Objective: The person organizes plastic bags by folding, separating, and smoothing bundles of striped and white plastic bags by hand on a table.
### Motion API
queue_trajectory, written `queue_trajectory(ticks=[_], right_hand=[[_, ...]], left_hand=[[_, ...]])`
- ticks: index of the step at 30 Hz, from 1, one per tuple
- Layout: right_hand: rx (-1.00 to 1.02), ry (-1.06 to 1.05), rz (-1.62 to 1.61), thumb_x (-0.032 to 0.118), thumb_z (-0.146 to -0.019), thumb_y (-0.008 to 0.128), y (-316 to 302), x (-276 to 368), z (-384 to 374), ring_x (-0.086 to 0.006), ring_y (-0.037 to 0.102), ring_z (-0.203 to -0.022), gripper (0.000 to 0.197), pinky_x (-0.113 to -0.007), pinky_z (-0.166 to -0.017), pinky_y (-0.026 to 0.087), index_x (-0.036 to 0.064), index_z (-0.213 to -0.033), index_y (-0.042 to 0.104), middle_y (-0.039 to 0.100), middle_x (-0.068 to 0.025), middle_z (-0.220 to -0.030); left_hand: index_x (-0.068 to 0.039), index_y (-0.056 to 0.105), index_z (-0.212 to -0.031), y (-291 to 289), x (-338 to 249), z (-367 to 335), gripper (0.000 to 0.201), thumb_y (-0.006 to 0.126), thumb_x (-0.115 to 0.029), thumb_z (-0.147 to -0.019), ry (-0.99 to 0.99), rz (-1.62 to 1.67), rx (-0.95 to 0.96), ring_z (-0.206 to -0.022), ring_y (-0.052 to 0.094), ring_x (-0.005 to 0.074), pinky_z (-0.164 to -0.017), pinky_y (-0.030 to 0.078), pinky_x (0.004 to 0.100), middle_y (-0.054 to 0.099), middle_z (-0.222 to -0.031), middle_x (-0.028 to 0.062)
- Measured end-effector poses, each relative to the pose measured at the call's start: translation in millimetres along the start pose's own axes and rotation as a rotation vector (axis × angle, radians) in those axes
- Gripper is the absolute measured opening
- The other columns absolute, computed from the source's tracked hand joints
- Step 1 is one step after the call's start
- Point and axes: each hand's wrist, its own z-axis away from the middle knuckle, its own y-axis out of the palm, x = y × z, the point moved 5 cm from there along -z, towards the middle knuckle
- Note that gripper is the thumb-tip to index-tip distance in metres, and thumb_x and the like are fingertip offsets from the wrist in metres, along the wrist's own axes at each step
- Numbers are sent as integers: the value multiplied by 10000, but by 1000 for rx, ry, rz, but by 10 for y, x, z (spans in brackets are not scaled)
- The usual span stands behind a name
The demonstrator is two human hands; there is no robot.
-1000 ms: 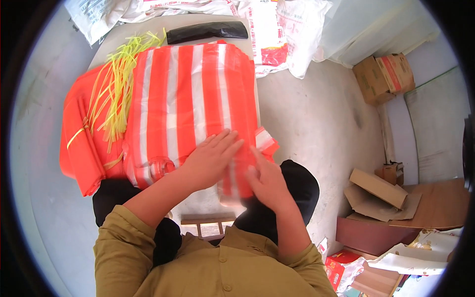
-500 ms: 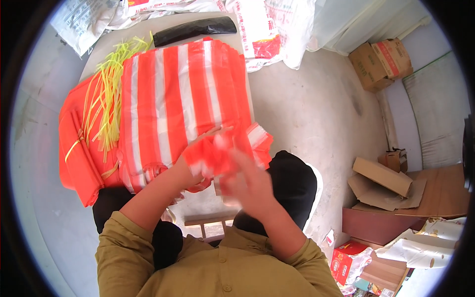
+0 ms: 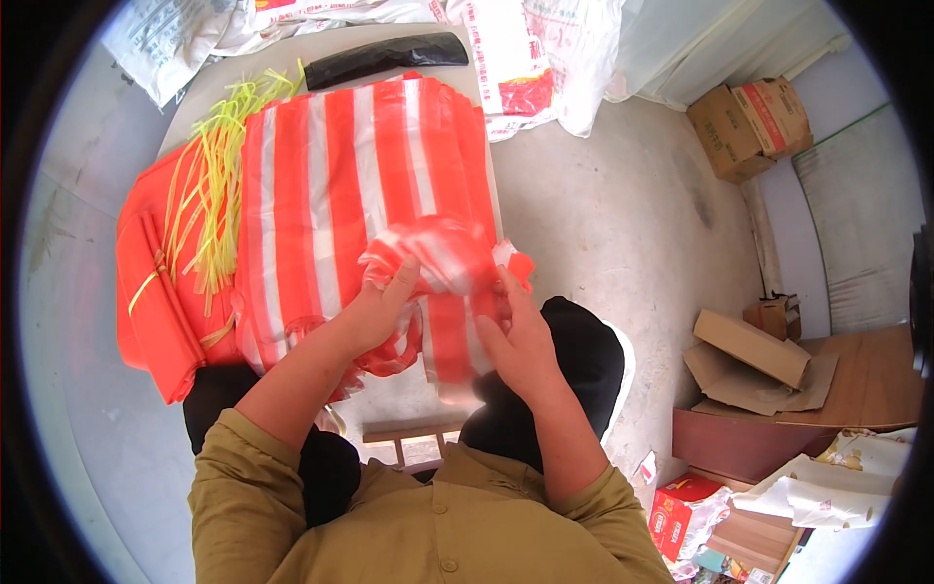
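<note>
A thick stack of red-and-white striped plastic bags (image 3: 341, 165) lies flat in front of me. Over its near right corner, a bunched striped plastic bag (image 3: 443, 248), partly blurred, is between my hands. My left hand (image 3: 381, 300) grips its left side, thumb on top and fingers hidden beneath. At its right edge, my right hand (image 3: 516, 336) has its fingers curled round the plastic, with the thumb apart. A loose striped part hangs down between the hands. Left of the stack, a bundle of yellow ties (image 3: 209, 204) lies across folded red plastic bags (image 3: 156, 292).
A black rolled bundle (image 3: 384, 60) lies at the table's (image 3: 282, 49) far side. White printed sacks (image 3: 545, 58) stand beyond it. At the right are a cardboard box (image 3: 749, 127), opened cardboard (image 3: 759, 365) and a red box (image 3: 676, 516). My black-trousered knees flank the near edge.
My hands have moved apart, the right one outward. The bunched bag between them has spread and lifted slightly, and a striped part now hangs below it.
</note>
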Motion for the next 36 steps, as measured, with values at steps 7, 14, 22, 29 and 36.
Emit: queue_trajectory(ticks=[7, 14, 22, 29, 36], right_hand=[[96, 15, 73, 140, -915, 673, 60, 177, -27, -334, 682, -1007, 820, -405, -895, 529, 107, -1607, 235, 686, -204, -1150], [114, 105, -219, 68, -936, 606, -37, 322, -84, -197, 661, -942, 771, -325, -874, 507, 108, -1610, 234, 677, -156, -1032], [7, -370, 119, 172, -938, 658, 174, 748, -9, -345, 664, -984, 740, -426, -873, 509, 59, -1573, 295, 650, -235, -1178], [245, -350, 0, 224, -934, 671, 377, 688, 86, -394, 625, -1079, 590, -450, -928, 507, 52, -1462, 470, 639, -222, -1224], [-242, 256, -414, 142, -992, 605, -274, -489, -428, -280, 479, -1367, 730, -396, -1149, 377, 66, -1609, 224, 371, -179, -1596]], left_hand=[[-43, 556, -1379, 28, -107, 42, 527, 448, -461, -1077, -54, -28, 264, -1155, 565, 181, -1010, 462, 340, 626, -1256, 51], [-36, 562, -1373, 175, -126, 101, 786, 910, -316, -727, 140, -329, 498, -1129, 643, 200, -1000, 504, 350, 692, -1219, 97], [-61, 631, -1276, 92, 142, -98, 487, 773, -193, -830, -193, -337, 334, -1072, 658, 189, -915, 531, 343, 701, -1154, 74], [-75, 650, -1211, -49, 163, -169, 304, 594, -309, -1025, 79, 177, 97, -876, 637, 120, -739, 524, 285, 689, -1040, 50], [-64, 681, -1180, -56, -97, -5, 351, 618, -372, -1024, -185, 356, -50, -769, 606, 116, -676, 494, 263, 695, -970, 23]])
